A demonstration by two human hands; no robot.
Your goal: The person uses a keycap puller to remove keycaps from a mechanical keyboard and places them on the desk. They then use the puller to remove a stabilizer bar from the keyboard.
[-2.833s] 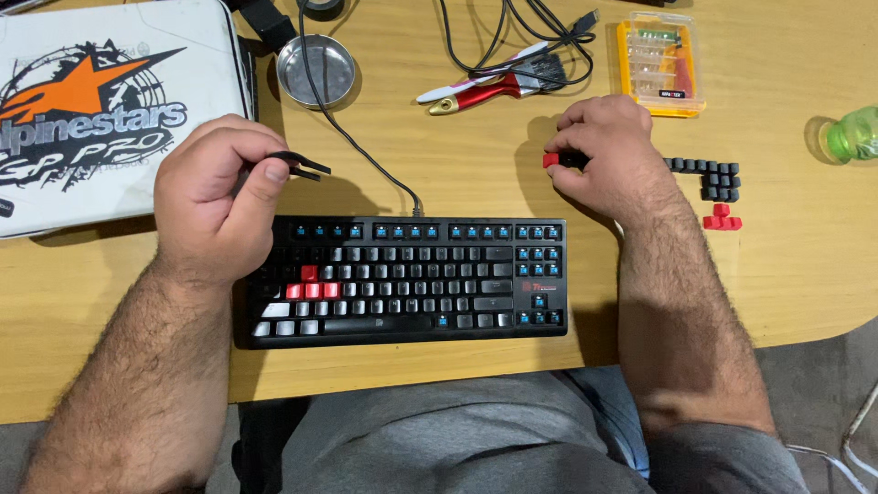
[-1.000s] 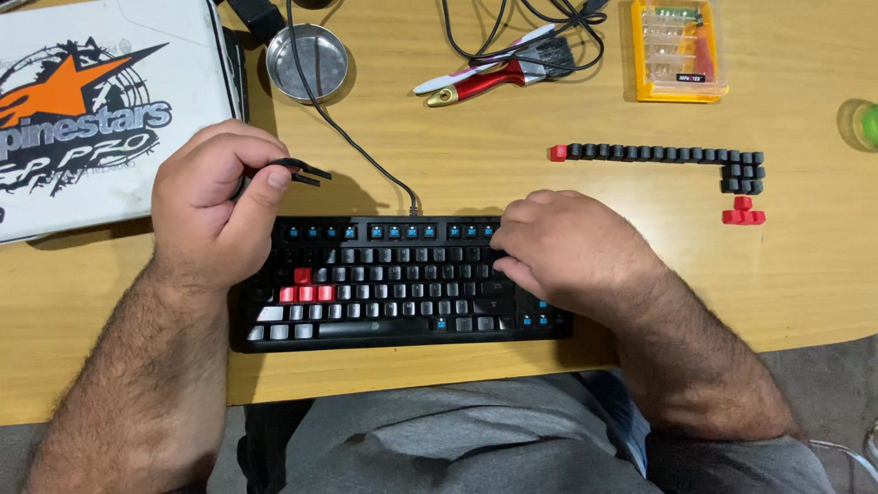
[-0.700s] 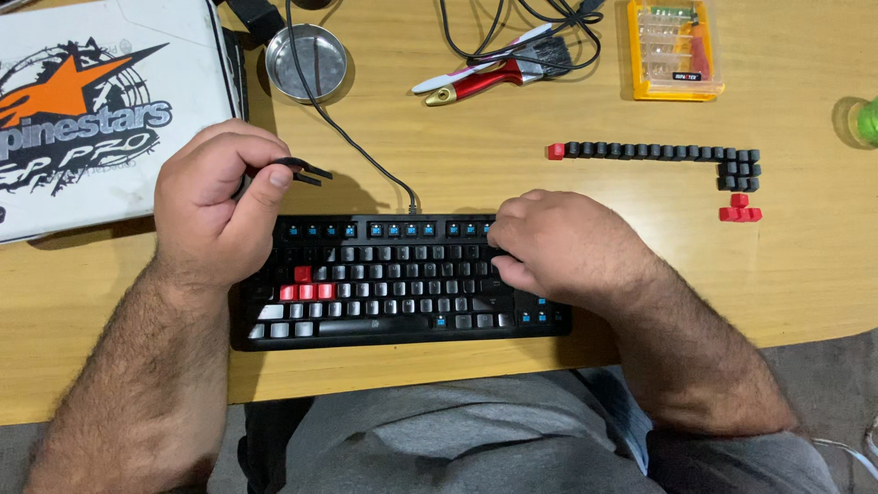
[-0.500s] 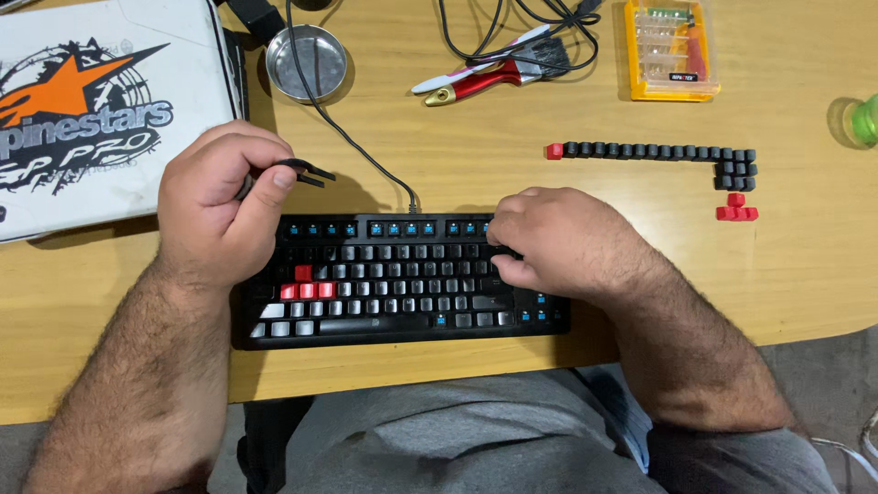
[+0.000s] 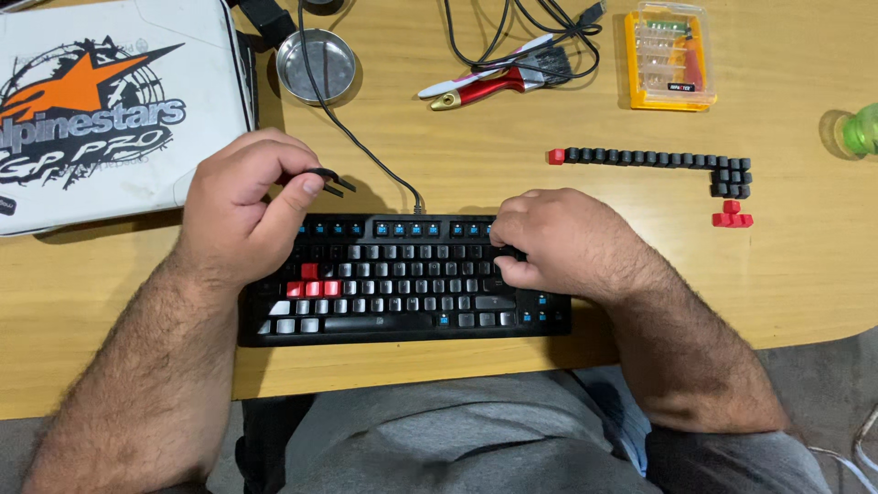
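**Pulling keycaps off the keyboard, right side in hand**

Working from the near edge outward, you have the black keyboard [image 5: 402,279] lying square along the counter [image 5: 457,366] edge just above your lap. Many caps are already off it: bare blue switches show along the top row and at the lower right, while the middle block keeps its dark caps and a small group of red ones sits at the left.

Your right hand [image 5: 567,242] rests on the right part of the keyboard, fingers curled down tight onto the keys near the upper middle rows. Its grip looks closed, pinching at a cap, though the knuckles hide the fingertips, so you cannot tell whether a cap is actually free between them.

Your left hand [image 5: 242,206] hovers over the keyboard's top left corner, its grip closed on the black wire keycap puller [image 5: 322,180], thumb and forefinger pressing the loop with the prongs pointing right.

By my reading, you are midway through the stripping step. The next move calls for a straight upward lift on the cap, not a twist, with the board kept from sliding.

Farther out to the right, the removed keycaps [image 5: 654,160] lie in a neat row, one red at the left end, a few red ones below the right end.
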